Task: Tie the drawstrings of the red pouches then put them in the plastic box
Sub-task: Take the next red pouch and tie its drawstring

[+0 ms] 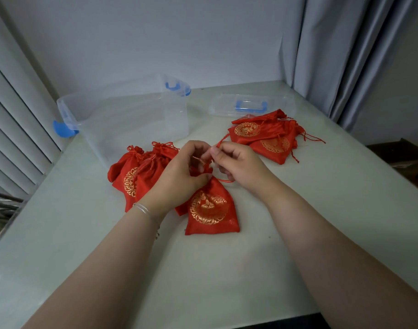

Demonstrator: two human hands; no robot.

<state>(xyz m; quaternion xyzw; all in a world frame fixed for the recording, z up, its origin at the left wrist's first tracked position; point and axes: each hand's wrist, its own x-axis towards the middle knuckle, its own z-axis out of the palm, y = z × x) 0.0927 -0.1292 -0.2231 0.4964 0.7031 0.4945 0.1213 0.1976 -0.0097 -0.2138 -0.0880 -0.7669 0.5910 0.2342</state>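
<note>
A red pouch (211,208) with a gold round print lies in the middle of the table, its gathered neck between my hands. My left hand (182,172) pinches the neck and one drawstring end. My right hand (236,162) grips the other red drawstring (223,140), which loops up from its thumb. A pile of red pouches (136,176) with gathered necks lies to the left, partly under my left wrist. Another pile of flat red pouches (267,136) lies at the right rear. The clear plastic box (132,119) with blue latches stands open at the rear left.
The box's clear lid (250,105) with a blue handle lies behind the right pile. A wall closes the back, window blinds (18,119) run along the left, and a grey curtain (341,55) hangs at the right. The table's right edge (393,176) drops off.
</note>
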